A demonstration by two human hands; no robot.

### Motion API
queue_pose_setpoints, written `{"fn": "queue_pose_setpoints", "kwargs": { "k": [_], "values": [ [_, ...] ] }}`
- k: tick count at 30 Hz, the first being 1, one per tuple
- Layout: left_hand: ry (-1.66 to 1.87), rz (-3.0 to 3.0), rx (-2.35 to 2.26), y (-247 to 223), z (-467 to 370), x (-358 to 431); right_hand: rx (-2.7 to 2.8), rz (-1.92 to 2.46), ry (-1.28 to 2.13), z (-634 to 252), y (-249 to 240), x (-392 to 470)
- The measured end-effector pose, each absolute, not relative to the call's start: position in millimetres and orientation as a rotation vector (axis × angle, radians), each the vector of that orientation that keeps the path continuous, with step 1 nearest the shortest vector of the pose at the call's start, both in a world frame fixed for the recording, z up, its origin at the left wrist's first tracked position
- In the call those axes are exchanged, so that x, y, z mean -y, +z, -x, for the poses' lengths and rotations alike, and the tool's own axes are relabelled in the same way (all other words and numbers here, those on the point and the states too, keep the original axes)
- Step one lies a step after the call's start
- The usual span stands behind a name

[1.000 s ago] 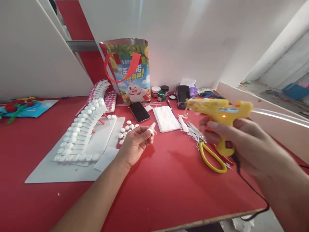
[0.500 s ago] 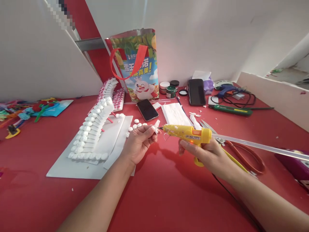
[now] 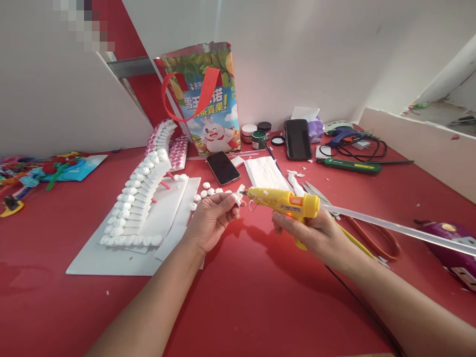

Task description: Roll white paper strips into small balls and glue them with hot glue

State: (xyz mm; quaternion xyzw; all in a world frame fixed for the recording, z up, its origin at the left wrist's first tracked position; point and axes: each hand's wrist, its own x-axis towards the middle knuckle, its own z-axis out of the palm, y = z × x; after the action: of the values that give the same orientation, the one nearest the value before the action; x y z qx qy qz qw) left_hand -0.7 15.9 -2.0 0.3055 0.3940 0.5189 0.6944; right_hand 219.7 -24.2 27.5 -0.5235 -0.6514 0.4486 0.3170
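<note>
My left hand (image 3: 213, 218) pinches a small twisted white paper piece (image 3: 239, 194) at its fingertips. My right hand (image 3: 310, 232) is wrapped round the handle of a yellow glue gun (image 3: 280, 199), whose nozzle points left and meets the white piece. A clear glue stick (image 3: 390, 225) juts from the gun's rear, and a small light on the gun glows orange. Left of my hands, a curved white stepped model (image 3: 143, 191) edged with white paper rosettes rests on a white board (image 3: 89, 260). More loose rosettes (image 3: 197, 198) lie just behind my left hand.
Behind stand a printed bag (image 3: 215, 109) and small jars (image 3: 258, 139). Two phones (image 3: 223, 168), folded white tissue (image 3: 265, 173), large scissors (image 3: 353, 223) and a green cutter (image 3: 351, 165) lie on the red table (image 3: 238, 302). Colourful craft pieces (image 3: 40, 171) are at the left.
The whole view has shifted slightly, so things appear a little further left. Both hands keep their grips, with the nozzle still at the white piece.
</note>
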Motion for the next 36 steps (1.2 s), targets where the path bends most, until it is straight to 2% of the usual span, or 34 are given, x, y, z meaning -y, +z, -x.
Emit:
{"fn": "queue_pose_setpoints", "kwargs": {
  "k": [22, 36],
  "values": [
    [1.137, -0.719, -0.880, 2.8, -1.1, -13.0, 1.745, 1.477, 1.118, -219.4, 23.2, 26.4],
    [1.148, -0.538, -0.790, -0.6, 1.9, -13.2, 1.680, 1.319, 1.141, -222.0, 25.1, 23.5]
  ]
}}
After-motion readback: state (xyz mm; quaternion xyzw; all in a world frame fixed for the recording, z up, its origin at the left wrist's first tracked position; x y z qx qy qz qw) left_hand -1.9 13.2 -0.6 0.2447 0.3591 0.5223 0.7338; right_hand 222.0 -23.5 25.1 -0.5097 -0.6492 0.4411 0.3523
